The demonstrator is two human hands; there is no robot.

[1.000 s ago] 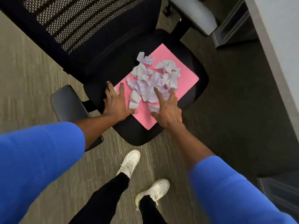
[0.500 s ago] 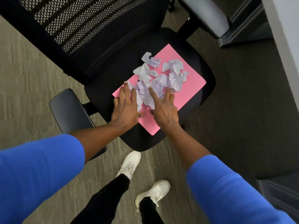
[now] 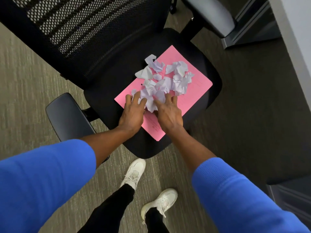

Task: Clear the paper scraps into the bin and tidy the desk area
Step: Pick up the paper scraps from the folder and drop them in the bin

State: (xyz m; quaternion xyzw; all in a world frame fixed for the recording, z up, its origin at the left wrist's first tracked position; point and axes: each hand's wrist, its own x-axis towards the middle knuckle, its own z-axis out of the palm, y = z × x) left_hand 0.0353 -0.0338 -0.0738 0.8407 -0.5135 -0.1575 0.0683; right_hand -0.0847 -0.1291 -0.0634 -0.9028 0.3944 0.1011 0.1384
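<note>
A heap of crumpled white paper scraps [image 3: 165,78] lies on a pink folder [image 3: 196,91] that rests on the black seat of an office chair [image 3: 107,91]. My left hand [image 3: 133,111] and my right hand [image 3: 168,113] sit side by side at the near edge of the heap. Their fingers curl around the nearest scraps and press them together between the two hands. Both palms rest on the folder. No bin is in view.
The chair's mesh back [image 3: 80,26] rises at the upper left, with a black armrest [image 3: 67,116] near left and a grey armrest [image 3: 210,15] at the top right. Carpet surrounds the chair. A desk edge [image 3: 296,36] runs down the right side. White shoes [image 3: 134,174] stand below.
Both hands slid forward over the folder and closed in on each other, raking the near scraps into a tighter heap. Their fingers went from flat and spread to curled around the paper.
</note>
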